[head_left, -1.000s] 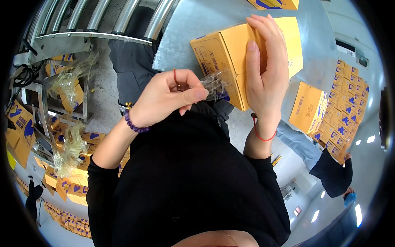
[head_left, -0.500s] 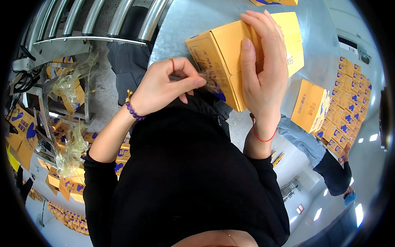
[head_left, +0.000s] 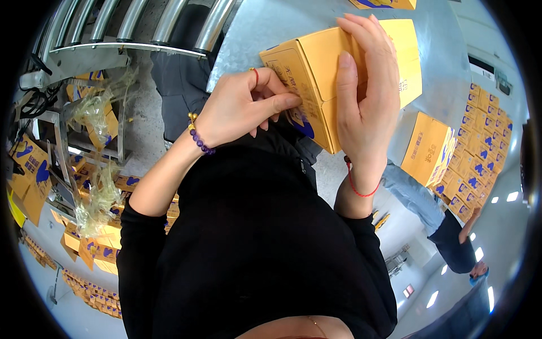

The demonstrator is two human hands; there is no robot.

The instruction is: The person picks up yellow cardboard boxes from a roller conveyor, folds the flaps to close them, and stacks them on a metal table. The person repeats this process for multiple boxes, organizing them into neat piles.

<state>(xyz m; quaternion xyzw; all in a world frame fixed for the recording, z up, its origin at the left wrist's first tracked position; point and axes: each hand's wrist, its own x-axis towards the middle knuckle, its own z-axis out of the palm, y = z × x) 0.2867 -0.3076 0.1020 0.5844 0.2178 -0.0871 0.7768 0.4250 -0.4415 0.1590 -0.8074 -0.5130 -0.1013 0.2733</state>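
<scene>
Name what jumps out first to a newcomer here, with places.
First, the yellow-orange box at upper centre, the right hand laid over it and the left hand at its left end. Next, the steel rollers at upper left and the stack of similar boxes toward the far right.

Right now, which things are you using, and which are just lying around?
Being used:
- box
- right hand, on the box
- left hand, at its printed end

Seemingly just around:
- crumpled film
- rollers
- stacked boxes
</scene>
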